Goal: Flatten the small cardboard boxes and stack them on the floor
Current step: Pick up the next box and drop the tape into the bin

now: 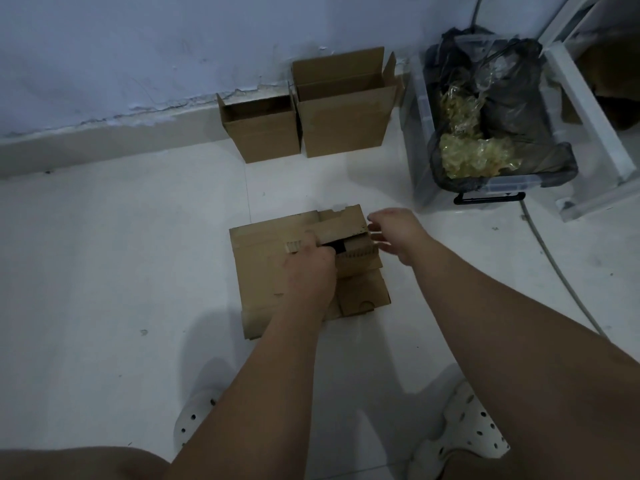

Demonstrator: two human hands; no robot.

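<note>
Cardboard pile [263, 271] lay flat on floor [104, 271], centre | half-collapsed box [346, 223] sat atop its far end, long axis left-right | left grip [308, 268] clamped its near flap | right grip [394, 233] fingers apart, just right of box's end.

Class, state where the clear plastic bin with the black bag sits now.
The clear plastic bin sits upper right in the head view, on the white floor beside the taller open brown cardboard box.

Wall [138, 46]: pale blue, paint cracked above a beige skirting [104, 147]. Floor [104, 258]: white tiles, dim light. Clear plastic bin [420, 140] beside a white frame [585, 133].
</note>
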